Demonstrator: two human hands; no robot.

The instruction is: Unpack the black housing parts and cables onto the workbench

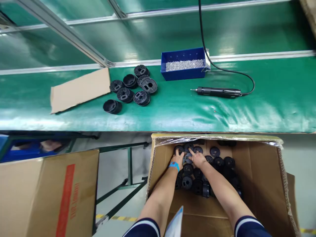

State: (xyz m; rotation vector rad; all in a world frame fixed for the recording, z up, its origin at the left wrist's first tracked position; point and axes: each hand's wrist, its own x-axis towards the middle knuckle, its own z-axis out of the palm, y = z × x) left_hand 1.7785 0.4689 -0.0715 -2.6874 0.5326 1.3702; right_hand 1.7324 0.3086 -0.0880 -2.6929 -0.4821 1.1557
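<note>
Both my arms reach down into a large open carton (256, 171) on the floor side of the bench. Inside it lie many black round plastic housings (187, 182). My left hand (177, 159), with a blue band at the wrist, touches the housings near the carton's left wall; its fingers are apart. Beside it my right hand (197, 159) also has its fingers spread over the housings. One housing (188, 158) sits between the two hands. My fingertips partly blend into the dark parts, and no lifted part shows in either hand.
On the green bench (172, 115) stand several black housings (140, 98), a cardboard sheet (80, 90), a blue bin (182, 74) of small metal screws and a corded electric screwdriver (218, 92). A closed carton (56, 194) and a dark metal frame (130, 164) are at the left.
</note>
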